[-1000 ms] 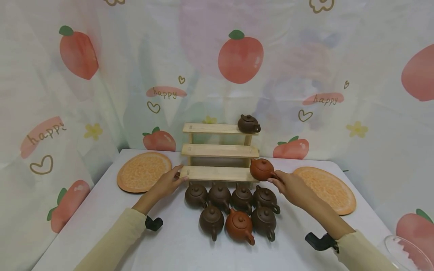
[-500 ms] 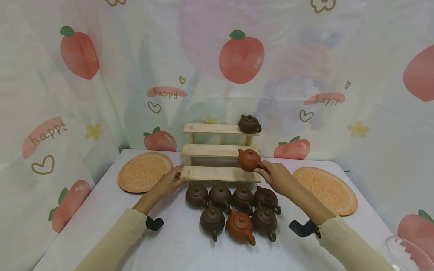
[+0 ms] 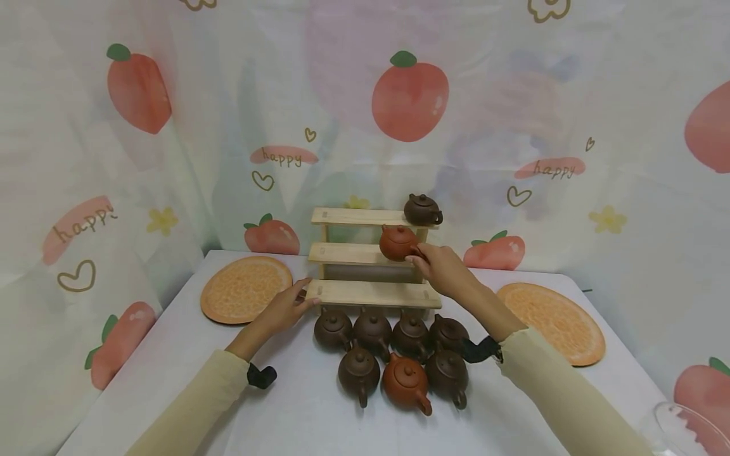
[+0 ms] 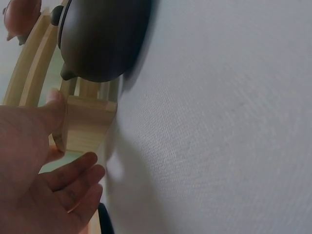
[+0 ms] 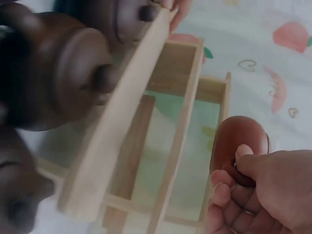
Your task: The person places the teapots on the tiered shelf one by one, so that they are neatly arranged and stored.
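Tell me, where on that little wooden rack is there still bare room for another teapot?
The top step is bare left of the dark teapot at its right end. The middle step lies bare left of the red teapot in the right hand. The bottom step is bare; the left hand touches its left end. The table in front is crowded with seven teapots.

Peach-print backdrop (image 3: 513,114), white table (image 3: 308,418)

The word "happy" is printed on the backdrop cloth (image 3: 365,95) three times: on a pink patch at mid left, on one above the shelf at centre left, and on one at centre right. Nothing else is readable.
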The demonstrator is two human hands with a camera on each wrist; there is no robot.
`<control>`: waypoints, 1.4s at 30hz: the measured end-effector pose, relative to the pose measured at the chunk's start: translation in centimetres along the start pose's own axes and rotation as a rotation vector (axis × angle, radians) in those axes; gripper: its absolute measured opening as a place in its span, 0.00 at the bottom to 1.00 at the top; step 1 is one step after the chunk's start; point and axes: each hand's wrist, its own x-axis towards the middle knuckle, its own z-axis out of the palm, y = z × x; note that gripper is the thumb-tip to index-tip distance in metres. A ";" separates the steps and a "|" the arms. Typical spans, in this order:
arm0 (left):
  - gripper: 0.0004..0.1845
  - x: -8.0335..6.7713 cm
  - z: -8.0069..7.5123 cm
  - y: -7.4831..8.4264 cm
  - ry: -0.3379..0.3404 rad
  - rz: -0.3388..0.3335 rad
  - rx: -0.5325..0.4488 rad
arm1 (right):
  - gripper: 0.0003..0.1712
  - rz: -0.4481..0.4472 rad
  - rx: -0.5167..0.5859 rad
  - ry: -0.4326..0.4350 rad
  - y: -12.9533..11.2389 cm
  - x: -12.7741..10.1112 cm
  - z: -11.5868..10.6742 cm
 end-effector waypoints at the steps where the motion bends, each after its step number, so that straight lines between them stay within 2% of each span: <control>1: 0.39 0.0 0.0 0.0 0.000 -0.002 -0.003 | 0.14 0.005 -0.005 0.002 -0.2 0.5 0.0; 11: 0.40 -0.1 -0.1 0.0 -0.002 -0.003 0.005 | 0.16 0.046 -0.018 -0.010 -1.5 4.3 -0.4; 20: 0.39 -0.1 -0.1 -0.1 -0.002 -0.004 -0.004 | 0.16 0.095 -0.033 -0.012 -1.6 7.0 -0.8; 32: 0.39 -0.1 -0.3 0.3 -0.003 -0.002 -0.006 | 0.18 0.212 -0.030 -0.082 -1.6 9.0 -0.7; 42: 0.38 -0.2 -0.4 0.2 -0.009 -0.006 -0.008 | 0.20 0.258 -0.028 -0.100 -1.3 10.1 -0.4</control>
